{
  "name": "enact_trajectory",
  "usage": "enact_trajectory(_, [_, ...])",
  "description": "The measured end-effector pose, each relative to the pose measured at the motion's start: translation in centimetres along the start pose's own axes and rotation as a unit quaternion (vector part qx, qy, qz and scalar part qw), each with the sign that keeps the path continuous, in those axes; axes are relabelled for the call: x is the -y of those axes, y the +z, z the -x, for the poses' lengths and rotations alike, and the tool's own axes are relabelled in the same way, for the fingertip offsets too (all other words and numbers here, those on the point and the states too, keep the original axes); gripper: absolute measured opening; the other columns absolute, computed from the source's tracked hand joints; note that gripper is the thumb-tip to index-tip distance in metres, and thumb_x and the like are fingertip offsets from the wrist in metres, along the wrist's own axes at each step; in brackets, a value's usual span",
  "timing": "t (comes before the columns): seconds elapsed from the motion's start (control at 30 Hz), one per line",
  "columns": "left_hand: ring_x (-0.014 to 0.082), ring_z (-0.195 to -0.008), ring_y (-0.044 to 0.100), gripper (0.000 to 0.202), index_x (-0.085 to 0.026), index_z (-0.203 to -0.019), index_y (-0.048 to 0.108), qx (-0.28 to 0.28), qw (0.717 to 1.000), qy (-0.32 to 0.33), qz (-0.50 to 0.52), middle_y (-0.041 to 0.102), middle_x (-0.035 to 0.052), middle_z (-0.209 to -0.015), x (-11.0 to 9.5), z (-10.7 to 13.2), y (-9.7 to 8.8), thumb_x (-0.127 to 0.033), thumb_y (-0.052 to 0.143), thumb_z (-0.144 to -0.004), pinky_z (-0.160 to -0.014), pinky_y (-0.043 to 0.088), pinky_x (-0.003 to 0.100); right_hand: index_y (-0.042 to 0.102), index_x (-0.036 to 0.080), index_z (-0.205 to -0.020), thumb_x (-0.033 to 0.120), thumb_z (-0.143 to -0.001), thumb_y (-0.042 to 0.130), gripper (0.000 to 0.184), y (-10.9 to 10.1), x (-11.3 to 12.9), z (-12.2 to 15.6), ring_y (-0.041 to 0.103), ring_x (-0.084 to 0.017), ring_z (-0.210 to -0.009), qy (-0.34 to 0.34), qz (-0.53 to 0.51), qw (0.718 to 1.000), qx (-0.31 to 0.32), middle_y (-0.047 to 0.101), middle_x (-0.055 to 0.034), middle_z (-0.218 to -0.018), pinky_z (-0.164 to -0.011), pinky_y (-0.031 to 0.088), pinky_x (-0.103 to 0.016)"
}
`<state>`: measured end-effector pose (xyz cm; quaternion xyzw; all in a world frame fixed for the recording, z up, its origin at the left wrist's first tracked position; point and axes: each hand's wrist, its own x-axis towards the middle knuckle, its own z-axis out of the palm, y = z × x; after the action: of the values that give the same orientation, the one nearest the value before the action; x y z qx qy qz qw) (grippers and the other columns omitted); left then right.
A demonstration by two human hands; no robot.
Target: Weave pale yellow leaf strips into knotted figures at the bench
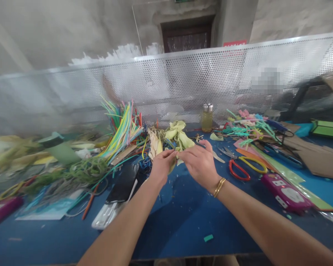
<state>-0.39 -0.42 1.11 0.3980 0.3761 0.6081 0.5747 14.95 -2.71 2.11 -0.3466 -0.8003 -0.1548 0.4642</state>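
Both my hands meet above the middle of the blue table at a pale green leafy bundle, crumpled and looking like corn husk. Its lower end is pinched by the fingers of my left hand. Close against them, the fingers of my right hand are closed on the same bundle, and a gold bracelet circles that wrist. What lies between the fingertips is partly hidden. Just behind my left hand are dry, cream-coloured husk strips. Red-and-yellow-handled scissors lie to the right of my right hand.
Left of my hands are a bunch of coloured pipe cleaners, a black phone and tangled green cord. A purple glue gun-like device, a glass jar and brown cardboard are rightward. A perforated metal screen borders the back.
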Motion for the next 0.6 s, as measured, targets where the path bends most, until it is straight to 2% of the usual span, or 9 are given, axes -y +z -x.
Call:
enact_trajectory(0.1, [0.0104, -0.057, 0.059, 0.032, -0.012, -0.077, 0.073, 0.011, 0.999, -0.015, -0.030, 0.067, 0.0018, -0.063, 0.0, 0.3, 0.1, -0.033, 0.088, -0.056, -0.058, 0.046, 0.022, 0.069, 0.024, -0.086, 0.023, -0.091, 0.058, 0.012, 0.3, -1.0, 0.0, 0.064, -0.016, -0.083, 0.114, -0.048, 0.992, -0.023, 0.073, 0.0010, -0.086, -0.096, 0.031, -0.038])
enact_trajectory(0.23, [0.0134, -0.065, 0.064, 0.032, -0.013, -0.077, 0.073, 0.024, 0.999, -0.038, -0.024, 0.069, 0.0029, -0.066, -0.3, 0.6, 0.3, -0.032, 0.088, -0.056, -0.060, 0.046, 0.022, 0.065, 0.021, -0.078, 0.021, -0.085, 0.059, 0.009, 1.2, -2.1, 0.2, 0.063, -0.017, -0.076, 0.209, -0.113, 0.971, -0.015, 0.070, -0.0009, -0.079, -0.078, 0.040, -0.032])
enact_trajectory(0.33, [0.0134, -0.067, 0.065, 0.031, -0.013, -0.074, 0.073, 0.044, 0.998, -0.040, -0.008, 0.068, 0.0019, -0.065, -0.6, 0.8, 0.5, -0.029, 0.090, -0.054, -0.058, 0.044, 0.021, 0.061, 0.021, -0.073, 0.018, -0.081, 0.058, 0.009, 1.8, -2.2, 0.4, 0.061, -0.017, -0.072, 0.252, -0.169, 0.953, -0.015, 0.067, -0.0019, -0.075, -0.070, 0.043, -0.029])
enact_trajectory(0.5, [0.0084, -0.060, 0.058, 0.032, -0.014, -0.077, 0.074, 0.060, 0.998, -0.015, -0.014, 0.068, 0.0001, -0.067, -0.3, 0.6, 0.2, -0.021, 0.090, -0.051, -0.056, 0.041, 0.020, 0.056, 0.021, -0.066, 0.017, -0.076, 0.056, 0.011, 2.1, -1.7, 0.3, 0.064, -0.018, -0.084, 0.296, -0.246, 0.923, -0.008, 0.070, -0.0033, -0.086, -0.080, 0.046, -0.031])
enact_trajectory(0.6, [0.0074, -0.058, 0.055, 0.026, -0.013, -0.075, 0.073, 0.071, 0.997, -0.013, -0.027, 0.066, -0.0004, -0.065, -0.2, 0.4, 0.0, -0.022, 0.088, -0.055, -0.054, 0.039, 0.019, 0.053, 0.020, -0.065, 0.021, -0.076, 0.055, 0.011, 2.2, -1.7, 0.2, 0.061, -0.016, -0.074, 0.325, -0.264, 0.908, 0.008, 0.065, -0.0014, -0.076, -0.070, 0.045, -0.029])
